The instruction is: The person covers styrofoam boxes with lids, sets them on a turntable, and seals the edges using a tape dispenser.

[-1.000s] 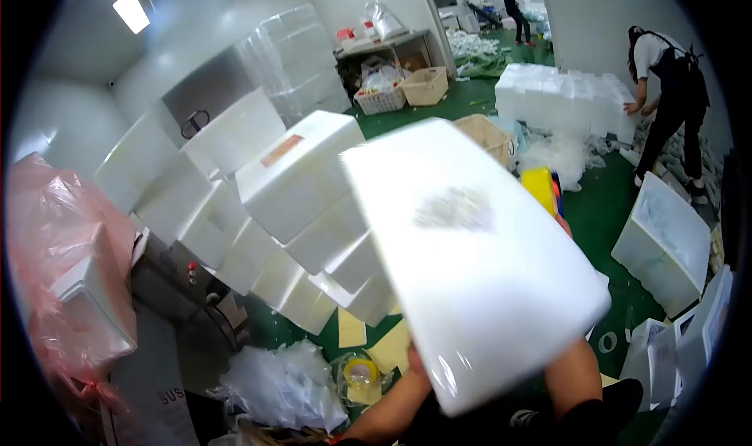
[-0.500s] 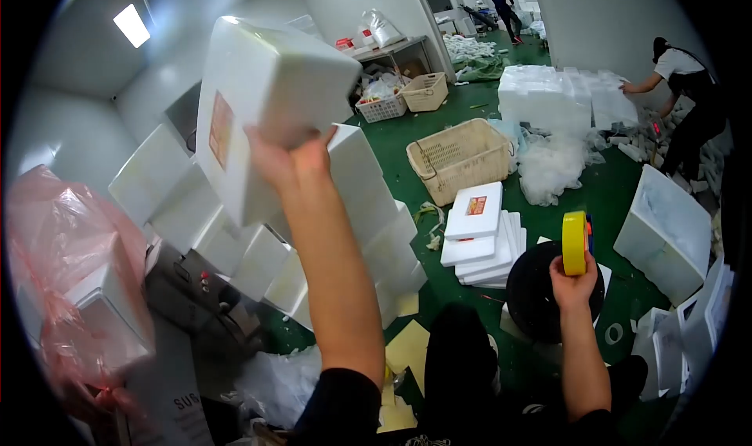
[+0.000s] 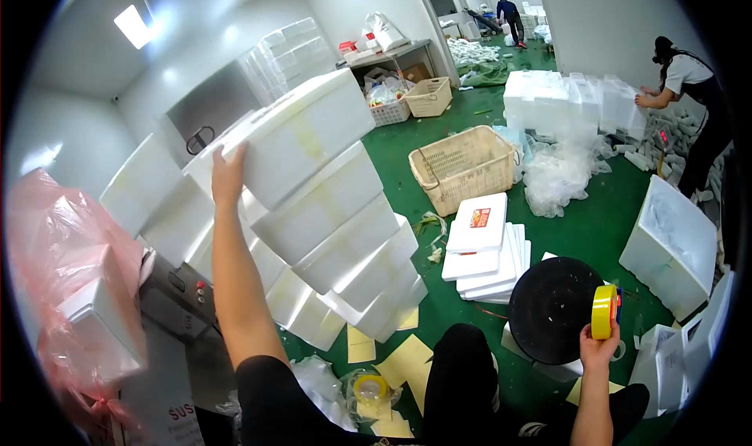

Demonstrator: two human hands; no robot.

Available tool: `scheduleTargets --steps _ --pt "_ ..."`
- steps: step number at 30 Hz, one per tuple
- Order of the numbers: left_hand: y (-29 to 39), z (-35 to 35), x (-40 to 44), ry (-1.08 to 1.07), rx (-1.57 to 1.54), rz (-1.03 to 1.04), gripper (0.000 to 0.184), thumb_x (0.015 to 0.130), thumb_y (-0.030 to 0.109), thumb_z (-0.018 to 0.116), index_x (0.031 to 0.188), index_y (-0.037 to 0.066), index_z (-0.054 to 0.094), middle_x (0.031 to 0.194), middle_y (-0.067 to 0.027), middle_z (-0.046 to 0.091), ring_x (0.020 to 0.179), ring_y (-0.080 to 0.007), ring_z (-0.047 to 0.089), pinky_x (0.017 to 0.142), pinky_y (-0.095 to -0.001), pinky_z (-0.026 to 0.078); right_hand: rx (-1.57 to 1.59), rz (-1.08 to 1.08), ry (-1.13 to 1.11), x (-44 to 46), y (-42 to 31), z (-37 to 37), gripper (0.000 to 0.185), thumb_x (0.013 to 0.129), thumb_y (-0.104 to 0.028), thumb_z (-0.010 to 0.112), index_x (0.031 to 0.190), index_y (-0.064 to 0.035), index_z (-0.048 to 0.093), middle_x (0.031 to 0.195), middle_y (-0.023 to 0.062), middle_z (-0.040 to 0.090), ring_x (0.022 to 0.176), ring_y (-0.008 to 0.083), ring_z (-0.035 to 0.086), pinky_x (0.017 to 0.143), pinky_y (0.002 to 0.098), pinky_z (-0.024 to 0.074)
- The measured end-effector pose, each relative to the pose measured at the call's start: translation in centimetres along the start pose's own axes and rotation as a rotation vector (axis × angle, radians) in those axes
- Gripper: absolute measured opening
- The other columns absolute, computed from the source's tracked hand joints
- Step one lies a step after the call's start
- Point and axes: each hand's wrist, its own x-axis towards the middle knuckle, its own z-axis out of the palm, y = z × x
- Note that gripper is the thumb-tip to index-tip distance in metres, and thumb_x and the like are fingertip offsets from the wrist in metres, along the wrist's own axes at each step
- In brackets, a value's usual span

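My left hand (image 3: 228, 173) rests against the near end of a white foam box (image 3: 309, 136) on top of a stack, its fingers wrapped over the edge. More foam boxes (image 3: 325, 219) with yellowish tape marks lie beneath it. On the right, my right hand (image 3: 599, 346) grips a roll of yellow tape (image 3: 602, 313) in a dispenser. Beside that roll is a round black stool top (image 3: 552, 309). White foam lids (image 3: 476, 225), the top one bearing a red label, are piled left of the stool.
A beige crate (image 3: 462, 168) stands beyond the lids. Pink plastic bags (image 3: 70, 266) hang at the left. Open foam boxes (image 3: 670, 242) stand at the right. A person (image 3: 693, 93) bends over wrapped white boxes (image 3: 548, 101); another person (image 3: 511, 23) is farther back.
The foam box that my left hand held up has come down onto the stack. My right hand has moved slightly right and down with the tape.
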Motion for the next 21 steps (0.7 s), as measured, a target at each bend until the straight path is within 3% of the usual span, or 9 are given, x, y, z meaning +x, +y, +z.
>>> scheduleTargets --steps 1,3,6,9,10,13,15,21 --pt "-0.6 0.5 0.4 0.149 0.075 0.170 0.083 0.084 0.065 0.066 0.142 0.007 0.050 0.136 -0.0288 0.055 0.140 -0.0385 0.042 0.112 -0.0461 0.037 -0.025 -0.005 -0.011 -0.1 0.1 0.6 0.037 0.091 -0.031 0.066 0.124 -0.0153 0.058 0.115 0.0020 0.065 0.100 0.0175 0.060 0.084 0.0350 0.0467" --pt "-1.7 1.4 1.0 0.478 0.161 0.534 0.070 0.086 0.060 0.065 0.135 0.011 0.056 0.127 -0.0221 0.063 0.139 -0.0342 0.044 0.111 -0.0461 0.038 -0.057 -0.010 -0.024 -0.7 0.9 1.3 0.038 0.091 -0.032 0.066 0.124 -0.0152 0.057 0.115 0.0020 0.065 0.100 0.0177 0.060 0.085 0.0348 0.0465" --pt "4.3 -0.4 -1.8 0.431 0.547 0.845 0.064 0.083 0.061 0.068 0.127 0.014 0.061 0.121 -0.0139 0.066 0.128 -0.0311 0.055 0.101 -0.0452 0.047 -0.119 0.010 -0.004 -0.7 2.1 2.7 0.041 0.090 -0.034 0.067 0.125 -0.0156 0.057 0.118 0.0020 0.064 0.104 0.0182 0.061 0.087 0.0364 0.0459" --pt "7.3 -0.7 -2.5 0.047 0.782 0.539 0.067 0.079 0.065 0.071 0.120 0.013 0.063 0.112 -0.0075 0.070 0.107 -0.0291 0.066 0.083 -0.0438 0.054 -0.171 0.021 -0.025 -1.0 3.1 2.4 0.043 0.089 -0.034 0.067 0.127 -0.0158 0.057 0.121 0.0020 0.064 0.106 0.0197 0.061 0.088 0.0375 0.0454" --pt "5.7 -0.6 -1.7 0.178 0.728 0.689 0.070 0.075 0.068 0.071 0.115 0.011 0.064 0.103 -0.0071 0.071 0.091 -0.0298 0.069 0.070 -0.0435 0.053 -0.177 0.022 -0.041 -0.9 3.5 2.2 0.044 0.089 -0.034 0.067 0.127 -0.0158 0.057 0.122 0.0020 0.064 0.107 0.0204 0.061 0.089 0.0378 0.0452" --pt "3.3 -2.4 0.0 0.083 0.722 0.526 0.072 0.073 0.067 0.074 0.117 0.011 0.064 0.102 -0.0089 0.072 0.093 -0.0310 0.069 0.073 -0.0439 0.053 -0.212 0.003 -0.046 -1.6 4.0 1.3 0.049 0.089 -0.035 0.066 0.133 -0.0154 0.055 0.129 0.0035 0.063 0.112 0.0231 0.061 0.092 0.0391 0.0459" --pt "1.0 -3.4 -0.5 0.121 0.685 0.574 0.073 0.072 0.066 0.076 0.119 0.012 0.064 0.103 -0.0094 0.073 0.091 -0.0324 0.069 0.074 -0.0445 0.053 -0.263 -0.003 -0.046 -2.2 4.0 0.4 0.053 0.089 -0.036 0.065 0.136 -0.0147 0.054 0.133 0.0050 0.061 0.116 0.0240 0.060 0.095 0.0403 0.0463" --pt "6.6 -3.8 -5.6 0.114 0.856 0.310 0.074 0.074 0.070 0.071 0.119 0.011 0.064 0.101 -0.0117 0.072 0.093 -0.0347 0.069 0.075 -0.0434 0.053 -0.213 -0.041 0.024 -1.6 3.5 -2.3 0.056 0.090 -0.034 0.064 0.140 -0.0106 0.051 0.139 0.0088 0.058 0.125 0.0273 0.057 0.105 0.0433 0.0447"
